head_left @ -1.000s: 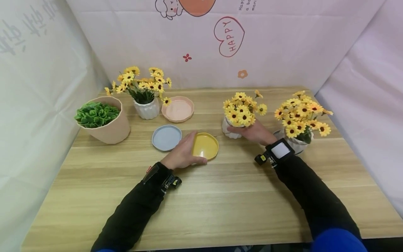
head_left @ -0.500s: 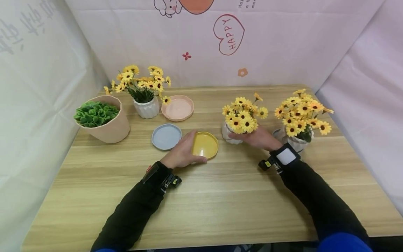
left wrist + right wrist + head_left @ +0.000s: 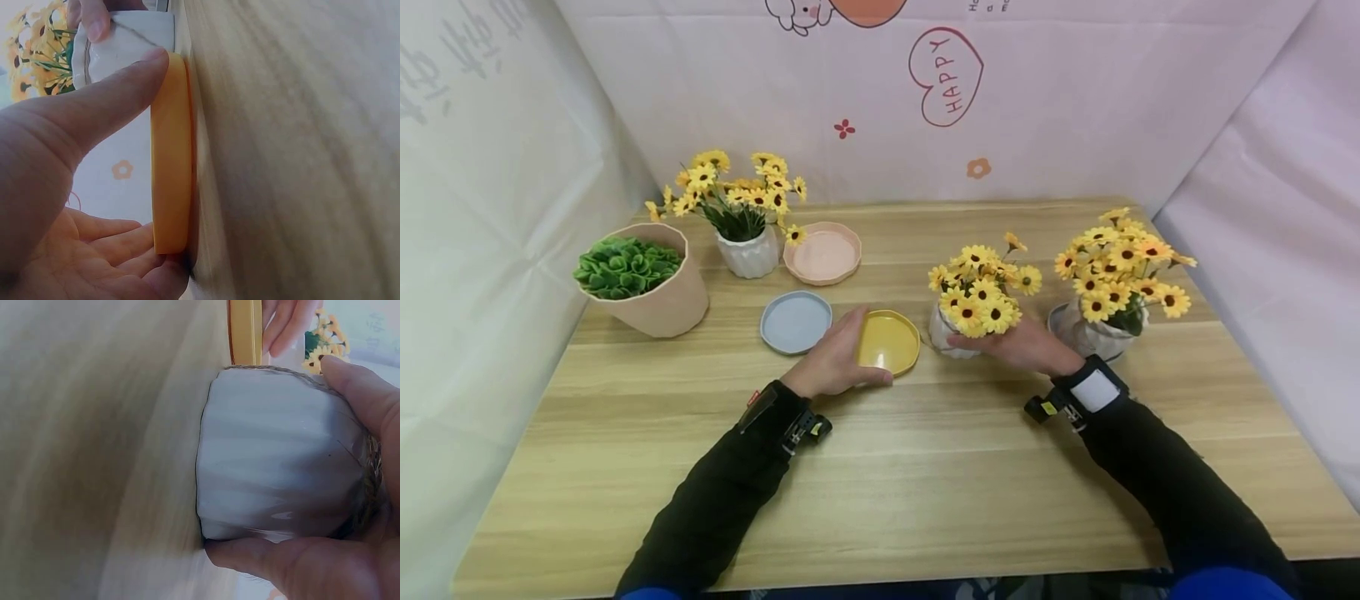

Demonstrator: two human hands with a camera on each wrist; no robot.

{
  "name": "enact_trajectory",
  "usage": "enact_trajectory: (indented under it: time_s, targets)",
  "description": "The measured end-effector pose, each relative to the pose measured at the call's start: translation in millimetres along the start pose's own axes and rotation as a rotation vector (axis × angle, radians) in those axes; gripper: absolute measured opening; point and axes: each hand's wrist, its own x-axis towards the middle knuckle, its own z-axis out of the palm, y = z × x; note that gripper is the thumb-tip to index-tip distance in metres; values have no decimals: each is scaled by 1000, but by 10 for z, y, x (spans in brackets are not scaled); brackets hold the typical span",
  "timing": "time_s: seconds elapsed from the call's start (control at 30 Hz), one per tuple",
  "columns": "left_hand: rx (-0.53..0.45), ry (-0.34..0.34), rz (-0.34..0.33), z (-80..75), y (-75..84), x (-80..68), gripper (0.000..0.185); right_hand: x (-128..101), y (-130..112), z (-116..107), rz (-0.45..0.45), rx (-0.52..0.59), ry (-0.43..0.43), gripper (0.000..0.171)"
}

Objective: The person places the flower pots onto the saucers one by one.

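Observation:
My left hand (image 3: pixel 833 357) spans a small yellow saucer (image 3: pixel 891 343), thumb and fingers at opposite sides of its rim. In the left wrist view the saucer (image 3: pixel 171 150) lies edge-on, close over the wood. To its right, my right hand (image 3: pixel 1032 345) grips a white ribbed flowerpot (image 3: pixel 946 335) with yellow daisy-like flowers (image 3: pixel 981 292). Twine runs round the pot's neck in the right wrist view, where the pot (image 3: pixel 275 450) appears upright at the tabletop, thumb and fingers on either side. The flowers hide part of the right fingers in the head view.
A blue-grey saucer (image 3: pixel 795 322) lies left of the left hand, and a pink saucer (image 3: pixel 823 252) behind it. Farther left stand another white flowerpot (image 3: pixel 749 255) and a pink pot of green leaves (image 3: pixel 662 300). Another flowerpot (image 3: pixel 1101 337) stands beside the right wrist, overlapping a dark saucer (image 3: pixel 1058 318).
My right hand has drawn the white flowerpot a little toward the front of the table, beside the yellow saucer. The left hand and saucer hold their place. The head view has tilted slightly.

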Motion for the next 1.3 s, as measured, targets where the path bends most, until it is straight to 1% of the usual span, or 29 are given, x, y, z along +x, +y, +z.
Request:
enact_trajectory:
  time_s: [0.1,0.23,0.33,0.43,0.53,0.7,0.8,1.0,1.07,1.17,1.3]
  targets:
    - [2,-1,-3,-5,5,-2,120,-32,-10,15,-2,-35,-14,74]
    - [2,-1,-9,-6,14,-4,120,-78,-15,49,-19,-15,-19,69]
    - [0,2,-6,-12,19,-1,119,-113,-23,74,-20,-10,-25,72]
    - [-3,6,-1,-22,16,1,119,-139,-36,93,-24,-41,-29,76]
    - [-9,8,-1,-30,13,-2,120,-157,-44,109,-28,-64,-26,76]
    - [-14,1,-1,-20,4,-4,120,-183,-40,128,-29,-34,-7,71]
    - [-11,-1,3,-10,0,0,120,-179,-35,133,-47,1,13,69]
    - [-6,5,3,-8,-5,-1,120,-161,-73,137,-79,-55,11,69]
    - [-9,4,1,-10,-3,-2,120,-154,-90,134,-82,-57,8,68]
    - [-12,0,2,-9,-3,0,120,-136,-126,120,-71,-16,12,70]
    - [-16,2,5,-10,-14,3,119,-108,-198,85,-72,-28,17,74]
